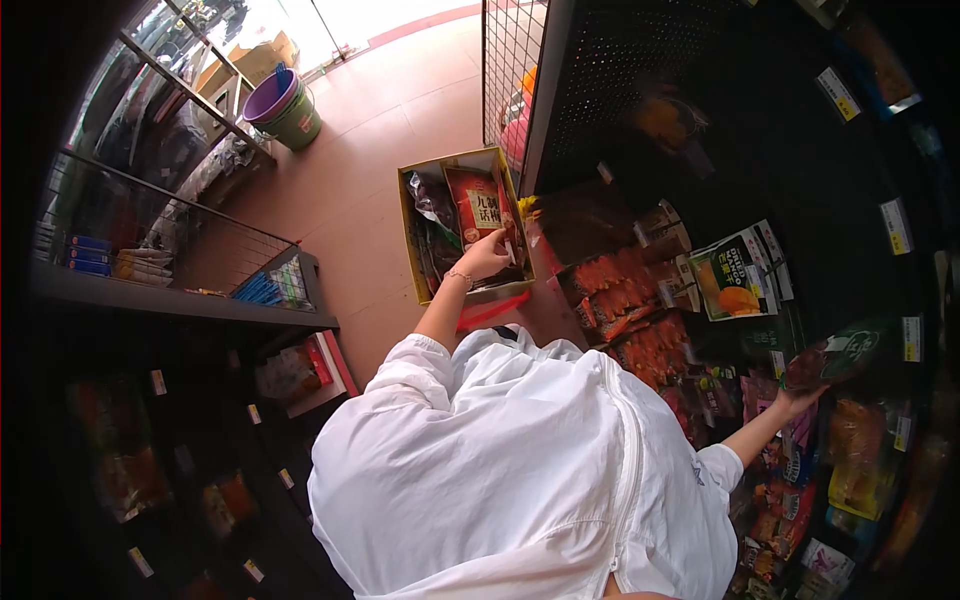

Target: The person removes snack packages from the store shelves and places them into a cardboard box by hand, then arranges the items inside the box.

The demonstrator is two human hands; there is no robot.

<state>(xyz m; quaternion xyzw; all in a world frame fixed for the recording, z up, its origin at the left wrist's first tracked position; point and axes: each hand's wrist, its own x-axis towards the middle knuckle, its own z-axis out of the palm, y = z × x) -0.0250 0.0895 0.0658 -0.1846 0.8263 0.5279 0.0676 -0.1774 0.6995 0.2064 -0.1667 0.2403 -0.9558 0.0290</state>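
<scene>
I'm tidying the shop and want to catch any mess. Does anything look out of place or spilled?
The open box sits out in the aisle, with packets lying unevenly inside; it could be in the way. No spill shows on the visible floor. Parts of the shelves are too dark to judge.

Dark shelving (835,190), at right, bearing packets marked "DRIED MANGO" (738,278), red-orange packets (652,350) beside them; tiled floor (365,205), upper left, bearing a green-and-purple bucket (290,120).

Pinkish tiled floor (365,155); dark shelf (190,304); perforated black panel (610,60) (wire mesh (503,75) beside it); bright light (345,22) at top
</scene>
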